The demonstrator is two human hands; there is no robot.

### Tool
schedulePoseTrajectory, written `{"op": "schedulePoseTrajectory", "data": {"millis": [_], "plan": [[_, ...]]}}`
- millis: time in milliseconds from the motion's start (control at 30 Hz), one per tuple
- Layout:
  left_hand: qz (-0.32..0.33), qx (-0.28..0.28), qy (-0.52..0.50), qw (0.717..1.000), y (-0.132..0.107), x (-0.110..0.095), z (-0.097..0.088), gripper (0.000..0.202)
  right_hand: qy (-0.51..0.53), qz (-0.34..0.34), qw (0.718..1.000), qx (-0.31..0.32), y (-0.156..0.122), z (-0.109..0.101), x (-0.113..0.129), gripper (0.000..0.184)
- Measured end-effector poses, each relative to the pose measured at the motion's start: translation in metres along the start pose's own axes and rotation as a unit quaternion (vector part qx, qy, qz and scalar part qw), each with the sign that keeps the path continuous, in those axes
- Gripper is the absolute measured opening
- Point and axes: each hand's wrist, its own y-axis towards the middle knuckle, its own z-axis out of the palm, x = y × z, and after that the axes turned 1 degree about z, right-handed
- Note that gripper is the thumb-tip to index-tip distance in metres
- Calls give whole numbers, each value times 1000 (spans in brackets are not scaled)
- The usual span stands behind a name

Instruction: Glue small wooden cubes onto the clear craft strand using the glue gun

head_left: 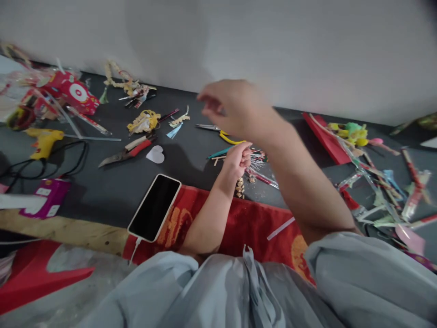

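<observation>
My left hand point(238, 162) rests low on the dark table, fingers curled round a bundle of thin silvery sticks point(256, 160) that fan out to the right. My right hand point(229, 105) is raised above the table near the wall, blurred by motion, fingers bent downward in a loose pinch; whether it holds anything does not show. Yellow-handled pliers point(221, 133) lie just below it. A small heap of tan beads point(240, 187) sits beside my left wrist.
A phone point(154, 207) on a cable lies on a red cloth point(252, 223). Red-handled shears point(126, 152), a white paper heart point(155, 154), a yellow glue gun point(44, 141), a red decorated figure point(70, 93) and scattered foil sticks point(378, 191) cover the table.
</observation>
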Motion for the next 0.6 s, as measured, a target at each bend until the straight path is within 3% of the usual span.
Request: {"op": "schedulePoseTrajectory", "data": {"millis": [67,133,233,300,367,467,600], "plan": [[45,59,51,996,-4,-1,2,26,47,97,993,-52,-43,-19,-20,26],[56,85,69,992,-6,-2,4,23,119,184,968,-124,-88,-22,-38,23],[46,100,77,991,-9,-4,6,25,223,299,909,-187,-142,-7,-58,20],[36,126,84,988,-9,-4,6,24,264,340,877,-215,-161,9,-68,16],[18,153,101,983,-10,-2,6,24,283,355,857,-245,-167,24,-75,14],[14,174,154,972,-11,1,4,15,299,309,871,-239,-162,41,-80,18],[12,163,224,961,-13,3,5,22,359,260,873,-205,-156,53,-84,27]]}}
